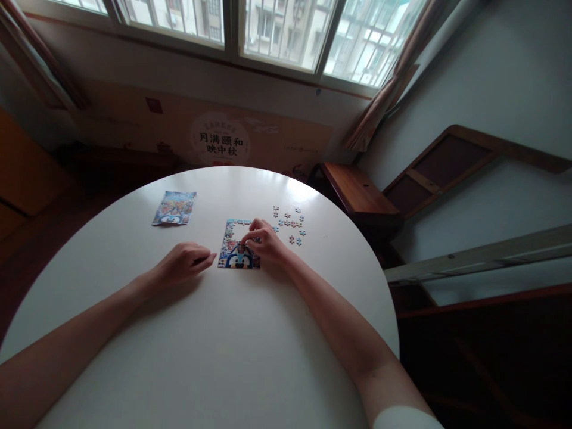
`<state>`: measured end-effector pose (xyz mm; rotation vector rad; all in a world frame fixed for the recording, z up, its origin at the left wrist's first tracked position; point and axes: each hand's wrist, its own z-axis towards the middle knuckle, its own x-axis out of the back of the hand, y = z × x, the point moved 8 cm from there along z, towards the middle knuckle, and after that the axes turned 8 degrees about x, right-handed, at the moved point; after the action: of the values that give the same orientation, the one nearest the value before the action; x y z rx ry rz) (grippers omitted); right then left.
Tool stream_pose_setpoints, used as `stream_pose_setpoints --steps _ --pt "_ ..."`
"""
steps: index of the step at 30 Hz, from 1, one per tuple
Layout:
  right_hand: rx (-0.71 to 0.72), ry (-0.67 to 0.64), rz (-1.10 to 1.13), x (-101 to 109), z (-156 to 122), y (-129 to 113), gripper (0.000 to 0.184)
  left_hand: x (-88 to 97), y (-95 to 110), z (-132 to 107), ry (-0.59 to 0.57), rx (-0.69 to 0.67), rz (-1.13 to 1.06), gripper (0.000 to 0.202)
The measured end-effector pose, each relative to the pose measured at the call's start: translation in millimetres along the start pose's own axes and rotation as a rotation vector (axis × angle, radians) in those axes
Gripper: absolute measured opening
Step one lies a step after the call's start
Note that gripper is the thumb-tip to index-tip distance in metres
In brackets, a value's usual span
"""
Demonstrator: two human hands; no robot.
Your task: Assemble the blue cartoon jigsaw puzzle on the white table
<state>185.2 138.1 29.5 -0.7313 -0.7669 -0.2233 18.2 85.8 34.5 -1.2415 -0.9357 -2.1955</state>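
A small jigsaw puzzle lies flat on the white table, with a blue cartoon face along its near edge and a pale gap in its upper part. My right hand reaches over the puzzle from the right, thumb and forefinger pinched on a puzzle piece at its middle; the fingers hide most of that piece. My left hand rests on the table just left of the puzzle, fingers curled, the foremost pointing at the puzzle's edge. Nothing shows in it. Several loose puzzle pieces are scattered to the right of my right hand.
A colourful printed packet lies at the back left of the round white table. Beyond the table's right rim stand a wooden bench and a leaning wooden frame. Barred windows are at the back.
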Motion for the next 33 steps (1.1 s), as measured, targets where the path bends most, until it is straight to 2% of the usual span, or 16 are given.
stream_pose_setpoints --steps 8,33 --pt "-0.019 -0.013 -0.009 -1.5 -0.2 1.4 0.026 -4.1 -3.9 -0.4 -0.018 0.013 -0.011 0.042" --pt "-0.015 -0.002 -0.006 -1.5 -1.0 0.0 0.026 -1.0 -2.9 0.4 -0.012 0.034 -0.04 0.041"
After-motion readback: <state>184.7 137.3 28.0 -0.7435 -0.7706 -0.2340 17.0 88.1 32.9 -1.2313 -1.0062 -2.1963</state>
